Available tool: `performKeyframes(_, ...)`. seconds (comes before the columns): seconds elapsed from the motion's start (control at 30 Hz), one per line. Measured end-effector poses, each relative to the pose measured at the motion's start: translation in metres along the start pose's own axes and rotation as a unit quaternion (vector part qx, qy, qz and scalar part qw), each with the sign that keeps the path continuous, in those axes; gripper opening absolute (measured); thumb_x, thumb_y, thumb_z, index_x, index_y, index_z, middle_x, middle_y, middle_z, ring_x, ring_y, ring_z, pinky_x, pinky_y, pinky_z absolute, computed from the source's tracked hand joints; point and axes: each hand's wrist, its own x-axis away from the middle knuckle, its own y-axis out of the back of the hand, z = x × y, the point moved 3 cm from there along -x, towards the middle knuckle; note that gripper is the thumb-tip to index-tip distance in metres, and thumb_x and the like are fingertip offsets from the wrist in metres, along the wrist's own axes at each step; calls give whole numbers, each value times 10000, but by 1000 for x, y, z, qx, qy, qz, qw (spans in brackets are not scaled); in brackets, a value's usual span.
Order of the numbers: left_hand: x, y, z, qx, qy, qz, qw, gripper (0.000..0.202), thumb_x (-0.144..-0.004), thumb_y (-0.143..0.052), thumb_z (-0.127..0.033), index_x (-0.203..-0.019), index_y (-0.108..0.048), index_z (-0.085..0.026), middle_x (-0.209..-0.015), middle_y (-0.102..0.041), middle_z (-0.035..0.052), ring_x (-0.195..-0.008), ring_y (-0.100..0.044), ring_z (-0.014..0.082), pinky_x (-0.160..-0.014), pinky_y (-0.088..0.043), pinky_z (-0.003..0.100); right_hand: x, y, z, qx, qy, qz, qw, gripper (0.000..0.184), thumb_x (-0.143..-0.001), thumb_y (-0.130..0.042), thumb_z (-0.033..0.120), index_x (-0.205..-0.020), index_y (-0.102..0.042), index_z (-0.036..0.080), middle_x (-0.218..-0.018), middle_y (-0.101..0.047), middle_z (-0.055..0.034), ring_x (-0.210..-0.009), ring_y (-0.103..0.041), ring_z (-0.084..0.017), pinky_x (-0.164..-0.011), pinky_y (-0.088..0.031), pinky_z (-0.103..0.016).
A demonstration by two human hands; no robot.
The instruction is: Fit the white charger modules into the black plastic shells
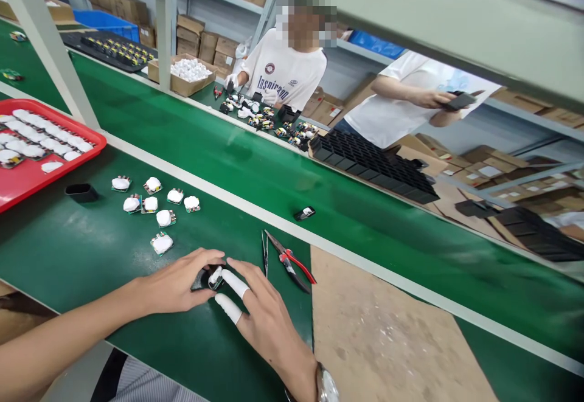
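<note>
My left hand [176, 283] lies on the green mat [68, 256] with its fingers curled round a small black part [205, 277]. My right hand [262, 317] meets it from the right; two of its fingers wear white finger cots and press on the same part, where a bit of white shows. Several small circuit boards with white caps [155, 204] lie scattered just beyond my left hand. Red-handled cutters [292, 265] and thin tweezers [264, 253] rest on the mat just past my right hand.
A red tray [27, 177] of white-capped parts sits at the left, a black shell [81, 192] beside it. A small black piece [304, 213] lies on the green conveyor belt [228, 159]. Across it, two people work near black trays [374, 168] and a cardboard box [182, 76].
</note>
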Motion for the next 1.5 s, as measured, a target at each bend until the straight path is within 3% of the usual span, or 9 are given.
performKeyframes(0.17,4,0,1,-23,-14,-3,1000,335,-1020,-602,-197,-1338,-535,-278,-1367,-680,74,-1218,-700,237,-1007,-602,376,3,-17,-10,-44,-11,10,999,438,-1027,-557,94,-1448,-552,212,-1374,-637,-153,-1237,-652,-285,-1006,-631,-482)
performKeyframes(0.37,0,1,-2,-87,-181,-85,976,175,-1033,-586,-98,-1154,-631,-216,-1242,-716,101,-1073,-731,213,-941,-596,355,-1,-19,-17,-85,-25,25,996,373,-1037,-575,166,-1406,-598,219,-1207,-646,-131,-1098,-668,-262,-898,-642,-424)
performKeyframes(0.63,-14,10,-19,-69,-188,-65,978,88,-1002,-644,-113,-1001,-632,-199,-1098,-750,87,-947,-708,194,-843,-595,333,12,-15,-43,-150,-92,-60,982,438,-1072,-533,172,-1500,-496,255,-1239,-670,-105,-1070,-701,-216,-921,-625,-374)
performKeyframes(0.83,-106,85,8,-210,-52,-133,967,28,-921,-713,-192,-904,-712,-213,-1069,-768,57,-1020,-732,219,-941,-576,343,25,-13,-69,223,-123,-61,965,328,-981,-491,101,-1259,-665,103,-1196,-653,-214,-1020,-665,-346,-828,-630,-507)
performKeyframes(0.97,-179,138,41,-267,37,-211,940,84,-906,-702,-168,-822,-694,-168,-917,-746,75,-848,-728,220,-850,-591,371,35,-15,-87,283,-112,-42,952,496,-810,-410,-57,-1173,-693,129,-1133,-668,-167,-970,-670,-311,-750,-633,-426)
performKeyframes(1.07,-196,148,54,-299,66,-226,925,71,-938,-724,-201,-897,-715,-143,-928,-756,62,-871,-734,214,-866,-599,396,40,-17,-94,305,-82,-61,947,538,-766,-403,-86,-1153,-691,151,-1135,-672,-153,-1011,-665,-324,-759,-624,-435)
performKeyframes(1.27,-123,148,43,-349,42,-201,914,386,-918,-752,-243,-1301,-708,-219,-1357,-722,95,-1268,-663,253,-1114,-525,393,40,-17,-93,262,-15,-108,959,311,-847,-443,32,-1027,-656,170,-1203,-645,-187,-1012,-642,-363,-746,-599,-491)
performKeyframes(1.4,-16,191,39,-373,77,-207,901,431,-939,-684,-334,-1332,-693,-155,-1354,-701,183,-1316,-607,380,-1157,-458,570,31,-19,-71,159,19,-98,982,286,-970,-454,99,-1185,-631,163,-1251,-630,-177,-1070,-639,-312,-849,-612,-452)
performKeyframes(1.5,60,228,60,-412,207,-199,865,561,-861,-716,-449,-1331,-688,-144,-1352,-696,211,-1287,-620,450,-1114,-474,615,9,-28,-47,87,31,-80,992,293,-1024,-495,133,-1297,-599,159,-1270,-626,-168,-1138,-626,-293,-919,-608,-428)
